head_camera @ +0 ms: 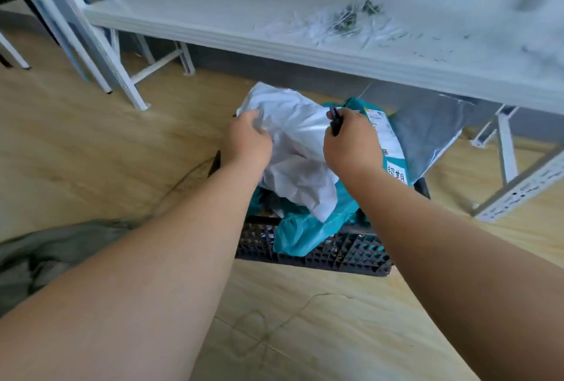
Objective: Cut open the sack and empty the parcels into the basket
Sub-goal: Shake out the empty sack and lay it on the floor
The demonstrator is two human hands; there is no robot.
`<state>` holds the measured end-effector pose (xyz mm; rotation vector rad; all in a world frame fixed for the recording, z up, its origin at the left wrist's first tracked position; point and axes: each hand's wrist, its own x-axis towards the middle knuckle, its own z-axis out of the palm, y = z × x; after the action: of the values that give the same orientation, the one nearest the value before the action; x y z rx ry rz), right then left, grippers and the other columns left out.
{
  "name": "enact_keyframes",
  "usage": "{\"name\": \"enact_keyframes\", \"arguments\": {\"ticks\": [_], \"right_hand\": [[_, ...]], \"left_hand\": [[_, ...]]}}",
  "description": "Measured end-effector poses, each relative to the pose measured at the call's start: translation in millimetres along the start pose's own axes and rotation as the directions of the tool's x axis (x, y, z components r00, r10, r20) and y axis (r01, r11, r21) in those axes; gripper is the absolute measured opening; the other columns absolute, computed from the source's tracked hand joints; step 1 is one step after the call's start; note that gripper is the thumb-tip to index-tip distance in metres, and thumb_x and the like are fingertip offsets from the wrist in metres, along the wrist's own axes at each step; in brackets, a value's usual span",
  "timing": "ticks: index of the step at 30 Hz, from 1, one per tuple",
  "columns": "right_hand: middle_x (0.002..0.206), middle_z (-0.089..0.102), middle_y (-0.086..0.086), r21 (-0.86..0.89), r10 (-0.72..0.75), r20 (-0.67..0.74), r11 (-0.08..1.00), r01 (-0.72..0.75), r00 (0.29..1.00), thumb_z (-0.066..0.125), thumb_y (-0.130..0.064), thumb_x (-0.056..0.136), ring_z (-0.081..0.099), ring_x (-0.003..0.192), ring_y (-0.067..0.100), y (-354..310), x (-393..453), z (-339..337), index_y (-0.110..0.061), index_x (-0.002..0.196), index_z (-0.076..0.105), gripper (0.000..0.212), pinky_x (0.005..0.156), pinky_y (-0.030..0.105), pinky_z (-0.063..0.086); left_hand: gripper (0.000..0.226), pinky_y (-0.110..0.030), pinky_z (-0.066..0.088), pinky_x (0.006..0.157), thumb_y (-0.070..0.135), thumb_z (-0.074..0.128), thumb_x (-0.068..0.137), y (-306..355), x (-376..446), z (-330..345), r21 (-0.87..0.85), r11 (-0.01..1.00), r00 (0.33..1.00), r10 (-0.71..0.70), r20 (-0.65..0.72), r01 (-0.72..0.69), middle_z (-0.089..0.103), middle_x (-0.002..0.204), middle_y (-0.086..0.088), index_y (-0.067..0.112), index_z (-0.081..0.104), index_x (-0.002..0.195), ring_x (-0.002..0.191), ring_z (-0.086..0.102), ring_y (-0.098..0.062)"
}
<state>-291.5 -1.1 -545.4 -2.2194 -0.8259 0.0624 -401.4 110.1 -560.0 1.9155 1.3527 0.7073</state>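
Over the black basket (pixel 314 254), the left hand (pixel 248 141) gripped the white sack (pixel 297 148) at nine o'clock; the right hand (pixel 351 145), at three, clutched a dark cutter (pixel 335 121) against it.

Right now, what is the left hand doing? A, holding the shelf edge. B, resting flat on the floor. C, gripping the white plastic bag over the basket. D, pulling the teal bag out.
C: the left hand is closed on the white plastic bag, which sits above the black basket.
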Motion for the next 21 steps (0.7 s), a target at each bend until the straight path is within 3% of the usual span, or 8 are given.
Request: {"name": "enact_keyframes", "arguments": {"ticks": [2, 5, 7, 9, 11, 15, 18, 21], "right_hand": [[0.134, 0.052, 0.003, -0.072, -0.148, 0.102, 0.985, 0.155, 0.984, 0.048, -0.021, 0.092, 0.057, 0.111, 0.028, 5, -2, 18, -0.026, 0.131, 0.052, 0.039, 0.074, 0.031, 0.042], [0.141, 0.047, 0.003, -0.233, -0.120, 0.525, 0.932, 0.278, 0.842, 0.050, -0.029, 0.094, 0.052, 0.119, 0.027, 20, -10, 44, -0.028, 0.139, 0.045, 0.045, 0.092, 0.037, 0.047], [0.143, 0.045, 0.005, -0.329, -0.003, 0.660, 0.897, 0.294, 0.751, 0.050, -0.029, 0.095, 0.050, 0.122, 0.029, 30, -14, 51, -0.027, 0.142, 0.042, 0.049, 0.098, 0.038, 0.044], [0.136, 0.049, 0.007, -0.422, 0.035, 0.608, 0.860, 0.287, 0.793, 0.050, -0.026, 0.094, 0.053, 0.117, 0.033, 26, -14, 53, -0.025, 0.140, 0.045, 0.046, 0.092, 0.041, 0.047], [0.118, 0.051, 0.012, -0.470, -0.041, 0.391, 0.850, 0.238, 0.920, 0.050, -0.020, 0.093, 0.058, 0.100, 0.037, 6, -18, 54, -0.018, 0.126, 0.052, 0.034, 0.071, 0.040, 0.046], [0.113, 0.056, 0.014, -0.183, -0.266, 0.253, 0.931, 0.316, 0.930, 0.052, -0.020, 0.092, 0.057, 0.096, 0.038, -59, -43, 63, -0.012, 0.121, 0.054, 0.029, 0.068, 0.035, 0.038], [0.103, 0.064, 0.013, -0.052, -0.255, 0.503, 0.945, 0.324, 0.826, 0.058, -0.021, 0.087, 0.058, 0.091, 0.032, -102, -67, 90, -0.008, 0.110, 0.059, 0.026, 0.076, 0.035, 0.047], [0.092, 0.065, 0.013, -0.013, -0.132, 0.762, 0.976, 0.219, 0.634, 0.073, -0.024, 0.079, 0.062, 0.078, 0.027, -129, -89, 117, -0.006, 0.101, 0.062, 0.030, 0.075, 0.036, 0.053]], "left_hand": [[0.049, -0.041, 0.035, 0.105, 0.032, 0.051, 0.092, -22, -10, 2, 0.349, 0.905, 0.970, 0.231, 0.071, -0.241, 0.038, 0.146, 0.003, 0.033, 0.041, 0.140, 0.129, 0.040, -0.026], [0.062, -0.054, 0.021, 0.112, 0.057, 0.047, 0.088, -51, -25, 7, 0.522, 0.798, 0.880, 0.021, 0.474, -0.300, 0.018, 0.158, 0.009, 0.044, 0.025, 0.145, 0.142, 0.021, -0.028], [0.060, -0.058, 0.012, 0.114, 0.063, 0.044, 0.087, -67, -28, 6, 0.526, 0.802, 0.837, -0.062, 0.543, -0.282, 0.010, 0.159, 0.014, 0.048, 0.028, 0.143, 0.145, 0.012, -0.025], [0.050, -0.051, 0.018, 0.115, 0.059, 0.047, 0.089, -79, -29, -1, 0.393, 0.874, 0.862, 0.055, 0.503, -0.286, 0.024, 0.156, 0.012, 0.046, 0.042, 0.137, 0.143, 0.021, -0.020], [0.033, -0.036, 0.040, 0.103, 0.042, 0.051, 0.093, -90, -29, -16, 0.039, 0.973, 0.940, 0.208, 0.270, -0.226, 0.054, 0.137, 0.009, 0.036, 0.059, 0.124, 0.126, 0.048, -0.014], [0.026, -0.021, 0.047, 0.068, 0.027, 0.046, 0.095, -136, -21, -63, -0.035, 0.997, 0.963, 0.062, -0.264, -0.073, 0.066, 0.112, 0.011, 0.036, 0.059, 0.115, 0.094, 0.060, -0.008], [0.030, -0.028, 0.045, 0.073, 0.020, 0.048, 0.095, -196, -13, -93, 0.076, 0.948, 0.935, -0.288, -0.207, 0.309, 0.058, 0.124, -0.002, 0.022, 0.057, 0.124, 0.103, 0.059, -0.021], [0.034, -0.033, 0.047, 0.085, 0.018, 0.048, 0.094, -252, -19, -115, 0.221, 0.793, 0.813, -0.582, 0.000, 0.567, 0.059, 0.127, -0.015, 0.006, 0.060, 0.124, 0.112, 0.058, -0.031]]}}
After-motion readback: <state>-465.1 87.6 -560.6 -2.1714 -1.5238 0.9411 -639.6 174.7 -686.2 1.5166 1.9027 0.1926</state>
